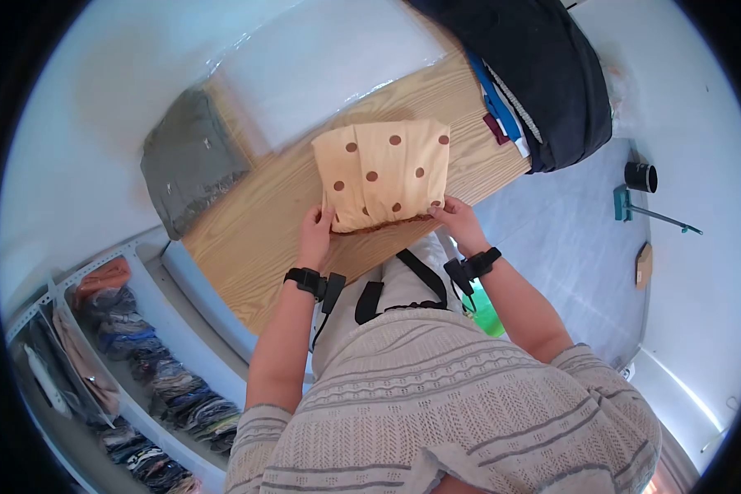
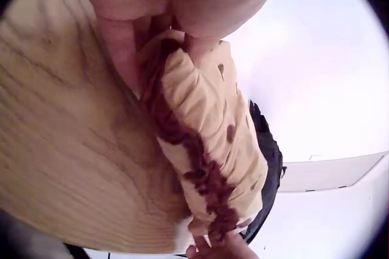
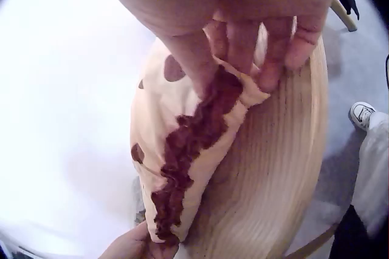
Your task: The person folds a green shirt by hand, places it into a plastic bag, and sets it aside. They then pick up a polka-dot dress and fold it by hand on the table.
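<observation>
A folded cream polka-dot cloth [image 1: 387,169] lies on the wooden table near its front edge, large brown dots on top. Dark reddish-brown ruffled trim [image 2: 197,162] runs along its open near edge. At the left end of that edge my left hand [image 1: 314,235] pinches the cloth between thumb and fingers. My right hand [image 1: 461,224] pinches the right end, its thumb by the trim and its fingers on the outer side [image 3: 243,10]. Between the hands the edge is stretched, with creases running back across the top. Some fingertips are hidden in the folds.
A clear plastic sheet [image 1: 321,66] covers the table's back, and a grey bagged garment [image 1: 185,165] lies at its left. Dark clothing [image 1: 543,74] is heaped at the back right. Packed clothes fill a rack [image 1: 165,362] at the left. A green broom [image 1: 626,203] stands right.
</observation>
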### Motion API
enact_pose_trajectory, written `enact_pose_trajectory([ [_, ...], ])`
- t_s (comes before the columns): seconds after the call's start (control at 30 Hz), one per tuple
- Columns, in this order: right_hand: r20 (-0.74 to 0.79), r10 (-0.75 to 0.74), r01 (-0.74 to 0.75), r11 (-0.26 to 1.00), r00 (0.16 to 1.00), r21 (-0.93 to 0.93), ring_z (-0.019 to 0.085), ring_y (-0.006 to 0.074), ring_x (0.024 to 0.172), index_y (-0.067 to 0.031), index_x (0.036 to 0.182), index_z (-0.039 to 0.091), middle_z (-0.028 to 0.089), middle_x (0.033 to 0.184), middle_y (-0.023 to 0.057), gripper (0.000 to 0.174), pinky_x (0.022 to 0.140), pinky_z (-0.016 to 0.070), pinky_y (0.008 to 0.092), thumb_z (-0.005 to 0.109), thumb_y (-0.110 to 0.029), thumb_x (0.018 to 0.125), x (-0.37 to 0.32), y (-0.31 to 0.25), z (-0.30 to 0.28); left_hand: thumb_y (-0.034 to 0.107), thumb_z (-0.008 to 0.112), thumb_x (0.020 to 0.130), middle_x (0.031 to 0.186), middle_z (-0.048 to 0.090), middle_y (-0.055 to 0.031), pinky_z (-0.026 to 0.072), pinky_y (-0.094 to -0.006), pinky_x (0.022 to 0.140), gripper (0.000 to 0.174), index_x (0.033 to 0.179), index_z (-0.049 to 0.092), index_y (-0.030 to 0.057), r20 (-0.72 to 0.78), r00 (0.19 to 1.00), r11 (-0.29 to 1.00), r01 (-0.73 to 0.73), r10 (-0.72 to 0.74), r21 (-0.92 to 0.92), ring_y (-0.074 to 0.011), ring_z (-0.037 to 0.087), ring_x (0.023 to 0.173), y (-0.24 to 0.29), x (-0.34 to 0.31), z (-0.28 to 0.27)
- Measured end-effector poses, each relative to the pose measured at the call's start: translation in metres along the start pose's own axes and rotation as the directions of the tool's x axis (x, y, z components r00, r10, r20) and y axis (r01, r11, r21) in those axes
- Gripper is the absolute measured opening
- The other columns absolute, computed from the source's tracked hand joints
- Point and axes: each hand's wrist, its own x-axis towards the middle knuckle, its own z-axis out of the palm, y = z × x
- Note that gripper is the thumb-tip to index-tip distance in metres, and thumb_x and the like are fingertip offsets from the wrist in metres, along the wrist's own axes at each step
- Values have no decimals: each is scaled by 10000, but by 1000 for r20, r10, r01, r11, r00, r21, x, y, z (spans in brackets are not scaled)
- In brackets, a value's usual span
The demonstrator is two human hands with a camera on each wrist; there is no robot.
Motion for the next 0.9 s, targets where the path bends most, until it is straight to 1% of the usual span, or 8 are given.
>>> enact_pose_trajectory([
  [0.17,-120,-19,13,998,993,-55,566,177,996,41,1196,506,617,1081,87,458,897,411,291,651,-167,814,3,-6,-15,236,612,895,926,615,-100,464,-302,779,315,1025,575,-47,-196,968,981,-131,158,140,-165,571,840,11,2,-3],
  [0.3,-388,23,36,989,921,144,563,196,1010,24,1236,463,603,1111,87,518,906,415,304,669,-161,798,18,-45,-2,227,643,870,1075,601,-126,468,-308,841,441,1155,498,-76,-75,992,980,-110,99,-164,-198,594,939,46,5,8],
  [0.37,40,26,-29,997,999,66,556,180,1027,9,1233,480,590,1142,87,533,911,422,306,700,-119,765,22,-65,7,220,660,857,1114,591,-131,471,-310,854,489,1195,473,-79,84,991,980,-83,99,-183,-212,599,965,49,15,10],
  [0.57,332,56,-71,997,942,33,551,168,1075,2,1222,507,579,1183,78,523,944,420,309,716,-95,753,41,-65,-4,127,644,851,1158,584,-111,491,-307,855,472,1244,448,-45,225,949,870,295,-220,-395,-206,609,948,83,-3,0],
  [0.67,303,-257,214,962,918,168,506,204,1162,-35,1217,538,550,1243,81,484,993,386,320,677,-23,754,23,-86,7,133,691,789,1224,538,-117,456,-386,905,456,1189,538,-24,193,977,970,-42,90,-240,-257,573,1051,80,-15,-26],
  [0.73,324,-424,434,900,846,44,464,227,1211,-64,1194,575,523,1279,93,459,1023,357,333,660,5,748,32,-89,11,84,679,732,1367,424,-132,355,-436,1006,429,1156,617,95,186,757,745,-652,627,142,-312,444,1218,77,-16,-42],
  [0.83,367,-577,677,686,730,-267,364,280,1304,-114,1087,675,440,1367,147,392,1077,288,367,609,60,742,35,-89,11,51,647,699,1446,325,-131,264,-465,1057,446,1111,665,218,324,619,322,-704,716,633,-354,311,1309,71,-36,-52],
  [0.9,639,-519,817,258,568,-517,373,296,1306,-77,1053,681,413,1389,148,322,1088,264,372,594,66,778,54,-77,-10,-1,599,717,1443,328,-137,274,-473,1054,452,1087,676,248,409,627,206,-677,663,706,-390,321,1293,57,-43,-64],
])
